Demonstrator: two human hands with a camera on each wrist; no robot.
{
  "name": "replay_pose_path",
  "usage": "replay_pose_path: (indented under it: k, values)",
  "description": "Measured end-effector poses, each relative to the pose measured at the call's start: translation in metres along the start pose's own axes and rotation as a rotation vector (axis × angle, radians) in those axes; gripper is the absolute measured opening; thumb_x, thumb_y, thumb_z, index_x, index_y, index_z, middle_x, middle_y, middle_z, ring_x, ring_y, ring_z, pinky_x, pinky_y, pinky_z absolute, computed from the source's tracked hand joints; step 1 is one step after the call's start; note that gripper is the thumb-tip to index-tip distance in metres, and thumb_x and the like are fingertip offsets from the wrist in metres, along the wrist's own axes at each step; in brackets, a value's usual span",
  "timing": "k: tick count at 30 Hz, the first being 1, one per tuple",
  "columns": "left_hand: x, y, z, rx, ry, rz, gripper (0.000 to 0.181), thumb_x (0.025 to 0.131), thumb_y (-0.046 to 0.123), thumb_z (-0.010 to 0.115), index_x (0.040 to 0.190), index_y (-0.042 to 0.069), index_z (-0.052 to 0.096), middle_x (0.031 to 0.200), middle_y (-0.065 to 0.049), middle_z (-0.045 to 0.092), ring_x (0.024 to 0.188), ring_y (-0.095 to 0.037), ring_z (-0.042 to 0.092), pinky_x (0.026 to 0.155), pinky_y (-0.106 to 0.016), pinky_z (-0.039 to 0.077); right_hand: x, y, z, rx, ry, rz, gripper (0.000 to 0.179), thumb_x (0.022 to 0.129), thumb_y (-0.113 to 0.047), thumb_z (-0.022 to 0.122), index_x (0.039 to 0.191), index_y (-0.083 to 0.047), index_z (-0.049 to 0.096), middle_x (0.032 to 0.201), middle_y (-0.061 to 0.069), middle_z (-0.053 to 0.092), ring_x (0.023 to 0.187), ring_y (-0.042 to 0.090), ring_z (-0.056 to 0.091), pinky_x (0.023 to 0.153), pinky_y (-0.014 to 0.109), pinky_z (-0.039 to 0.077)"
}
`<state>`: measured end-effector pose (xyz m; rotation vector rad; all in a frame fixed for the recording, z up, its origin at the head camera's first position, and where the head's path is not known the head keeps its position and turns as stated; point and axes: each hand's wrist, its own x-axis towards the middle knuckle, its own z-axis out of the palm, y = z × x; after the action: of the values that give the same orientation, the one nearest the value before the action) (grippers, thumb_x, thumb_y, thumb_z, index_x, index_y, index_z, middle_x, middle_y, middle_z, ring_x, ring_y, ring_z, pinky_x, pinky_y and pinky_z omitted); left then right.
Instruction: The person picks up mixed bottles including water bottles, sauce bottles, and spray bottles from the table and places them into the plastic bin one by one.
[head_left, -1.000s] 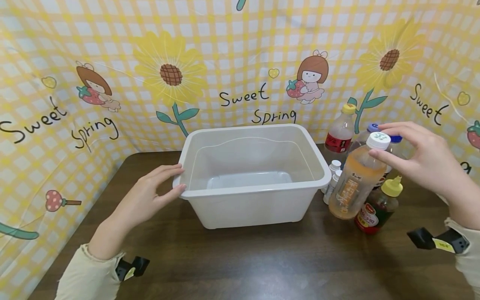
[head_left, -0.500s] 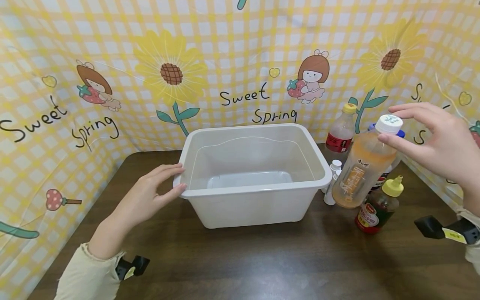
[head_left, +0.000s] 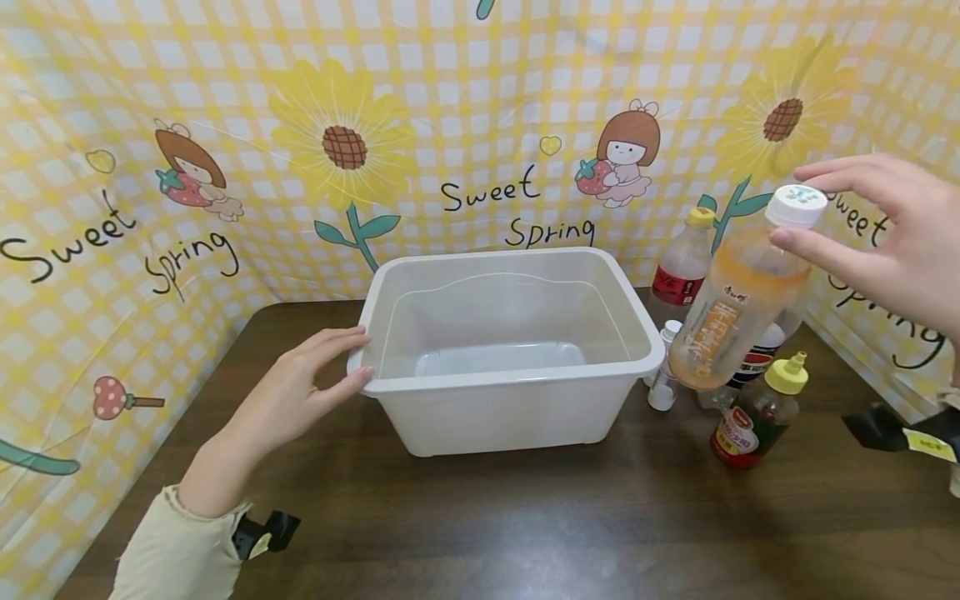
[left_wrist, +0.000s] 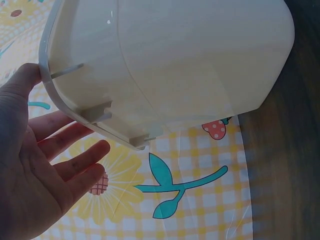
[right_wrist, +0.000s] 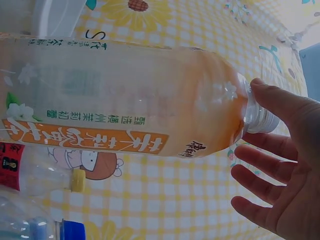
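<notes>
My right hand (head_left: pixel 892 225) pinches a large plastic tea bottle (head_left: pixel 738 304) by its white-capped neck, thumb on one side and fingers on the other. The bottle hangs tilted above the other bottles, with a cloudy orange tint at its shoulder. In the right wrist view its orange label strip (right_wrist: pixel 90 136) shows. My left hand (head_left: pixel 288 392) rests its thumb and fingertips on the left rim of a white plastic bin (head_left: pixel 495 417). Seen from the left wrist, the thumb and front fingers touch the bin's rim (left_wrist: pixel 62 107) while the other fingers stay loose.
Beside the bin stand a yellow-capped bottle (head_left: pixel 678 279), small white bottles (head_left: pixel 662 392), a dark-labelled bottle (head_left: pixel 757 358) partly hidden, and a yellow-nozzled sauce bottle (head_left: pixel 752 425). The right wrist view shows a blue cap (right_wrist: pixel 73 231). A checked cloth (head_left: pixel 465 125) backs the brown table (head_left: pixel 510 525).
My right hand has raised the tea bottle and shifted it a little to the right, uncovering more of the bottles behind. The left hand and the bin have stayed put.
</notes>
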<state>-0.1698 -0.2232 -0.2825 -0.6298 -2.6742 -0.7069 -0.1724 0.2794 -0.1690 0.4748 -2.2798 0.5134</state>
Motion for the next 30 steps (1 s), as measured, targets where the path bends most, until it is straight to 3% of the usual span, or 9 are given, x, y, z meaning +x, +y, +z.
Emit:
replay_pose_path:
  k: [2, 7, 11, 17, 22, 24, 27, 30]
  values:
    - [0.0, 0.0, 0.0, -0.003, -0.005, -0.007, 0.044, 0.091, 0.031, 0.061, 0.128, 0.008, 0.056, 0.135, -0.011, 0.052, 0.125, -0.032, 0.049, 0.097, -0.053, 0.041, 0.003, -0.001, 0.0, 0.007, 0.011, -0.01, 0.041, 0.079, -0.014, 0.074, 0.114, 0.004, 0.062, 0.125, 0.023, 0.058, 0.128, 0.004, 0.044, 0.113, 0.02, 0.025]
    - [-0.001, 0.001, 0.0, -0.01, -0.013, -0.018, 0.045, 0.091, 0.032, 0.06, 0.129, 0.008, 0.055, 0.136, -0.01, 0.052, 0.125, -0.032, 0.048, 0.097, -0.052, 0.041, 0.009, 0.0, 0.0, 0.024, 0.039, -0.038, 0.038, 0.078, -0.012, 0.075, 0.111, 0.004, 0.064, 0.126, -0.003, 0.058, 0.118, -0.016, 0.039, 0.11, 0.017, 0.026]
    - [-0.002, 0.001, 0.0, -0.009, -0.016, -0.019, 0.045, 0.091, 0.032, 0.06, 0.129, 0.008, 0.055, 0.136, -0.01, 0.052, 0.125, -0.031, 0.048, 0.097, -0.052, 0.041, 0.016, -0.002, -0.002, 0.017, 0.056, -0.045, 0.038, 0.078, -0.012, 0.075, 0.111, 0.003, 0.064, 0.125, -0.01, 0.057, 0.114, -0.02, 0.037, 0.108, 0.017, 0.027]
    - [-0.002, 0.001, 0.0, -0.02, -0.026, -0.026, 0.046, 0.091, 0.033, 0.059, 0.129, 0.008, 0.055, 0.137, -0.009, 0.051, 0.126, -0.031, 0.048, 0.098, -0.052, 0.041, 0.026, -0.007, -0.004, 0.023, 0.081, -0.06, 0.037, 0.077, -0.01, 0.076, 0.11, 0.002, 0.065, 0.112, -0.042, 0.045, 0.108, -0.024, 0.035, 0.103, 0.01, 0.026]
    - [-0.002, 0.001, 0.0, -0.02, -0.018, -0.019, 0.045, 0.091, 0.033, 0.06, 0.129, 0.008, 0.055, 0.136, -0.01, 0.051, 0.126, -0.031, 0.048, 0.098, -0.052, 0.04, 0.031, -0.014, -0.004, 0.039, 0.11, -0.091, 0.036, 0.074, -0.007, 0.077, 0.106, 0.006, 0.065, 0.108, -0.046, 0.042, 0.106, -0.024, 0.035, 0.098, 0.006, 0.027]
    - [-0.002, 0.001, 0.0, -0.016, -0.012, -0.013, 0.045, 0.091, 0.032, 0.06, 0.129, 0.008, 0.055, 0.136, -0.01, 0.051, 0.125, -0.031, 0.048, 0.098, -0.052, 0.041, 0.034, -0.012, -0.003, 0.032, 0.109, -0.092, 0.036, 0.075, -0.01, 0.077, 0.105, 0.006, 0.066, 0.111, -0.041, 0.046, 0.107, -0.023, 0.036, 0.098, 0.006, 0.027]
    - [-0.002, 0.001, 0.001, -0.009, -0.001, -0.003, 0.044, 0.091, 0.031, 0.06, 0.128, 0.008, 0.056, 0.135, -0.01, 0.052, 0.125, -0.031, 0.049, 0.097, -0.051, 0.041, 0.044, 0.014, 0.003, 0.037, 0.086, -0.109, 0.041, 0.073, -0.016, 0.08, 0.109, 0.0, 0.067, 0.12, -0.025, 0.056, 0.116, -0.01, 0.043, 0.104, 0.014, 0.028]
    - [-0.001, 0.001, 0.001, -0.006, 0.005, 0.002, 0.044, 0.091, 0.031, 0.061, 0.128, 0.008, 0.056, 0.135, -0.01, 0.052, 0.125, -0.031, 0.049, 0.097, -0.051, 0.041, 0.067, 0.093, 0.022, -0.054, 0.104, -0.204, 0.056, 0.062, -0.027, 0.087, 0.113, -0.015, 0.067, 0.128, -0.006, 0.059, 0.123, 0.004, 0.047, 0.107, 0.016, 0.028]
